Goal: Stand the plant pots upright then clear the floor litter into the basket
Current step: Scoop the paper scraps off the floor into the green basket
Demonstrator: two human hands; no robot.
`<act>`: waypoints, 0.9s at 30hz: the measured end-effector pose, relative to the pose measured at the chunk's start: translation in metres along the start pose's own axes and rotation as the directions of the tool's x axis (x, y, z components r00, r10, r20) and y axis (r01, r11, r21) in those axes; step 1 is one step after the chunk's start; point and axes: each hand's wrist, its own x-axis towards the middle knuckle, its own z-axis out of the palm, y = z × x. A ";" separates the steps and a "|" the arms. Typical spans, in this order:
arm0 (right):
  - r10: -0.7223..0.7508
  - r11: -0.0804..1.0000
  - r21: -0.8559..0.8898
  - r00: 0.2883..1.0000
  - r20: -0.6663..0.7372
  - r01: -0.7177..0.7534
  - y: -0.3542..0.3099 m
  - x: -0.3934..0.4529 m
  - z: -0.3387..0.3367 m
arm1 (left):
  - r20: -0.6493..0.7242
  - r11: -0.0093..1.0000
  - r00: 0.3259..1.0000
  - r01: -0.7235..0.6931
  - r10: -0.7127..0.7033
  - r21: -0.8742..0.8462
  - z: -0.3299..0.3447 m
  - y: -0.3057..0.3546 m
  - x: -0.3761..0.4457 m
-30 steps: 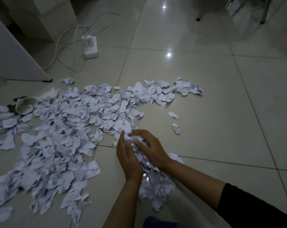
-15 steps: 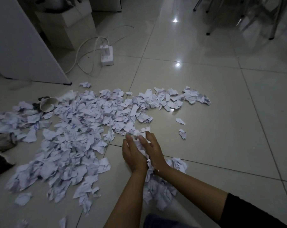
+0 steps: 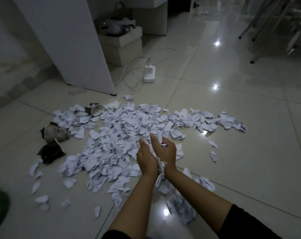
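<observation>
Both arms reach out low, left hand (image 3: 146, 158) & right hand (image 3: 167, 152) pressed close together, fingers curled round a paper wad (image 3: 157, 141).

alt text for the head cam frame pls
Left hand and right hand squeeze a wad of torn white paper together above a glossy pale tiled floor strewn with torn white scraps; a white paper cup lies tipped.

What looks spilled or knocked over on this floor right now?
Torn paper scraps lie strewn across the tiles. At the pile's left edge, a white cup lies on its side, and a dark pot beside it is tipped over too. Both hands clutch a bunch of scraps.
</observation>
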 end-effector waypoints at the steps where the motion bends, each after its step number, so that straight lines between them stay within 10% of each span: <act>1: -0.010 1.000 0.003 1.000 0.027 0.010 -0.003 -0.002 0.010 | -0.026 1.000 1.000 0.006 -0.006 -0.023 -0.008 0.005 0.002; 27: -0.143 0.987 -0.008 0.904 0.403 0.160 -0.177 -0.093 0.388 | -0.407 0.970 0.890 -0.242 0.207 -0.035 -0.329 0.262 0.092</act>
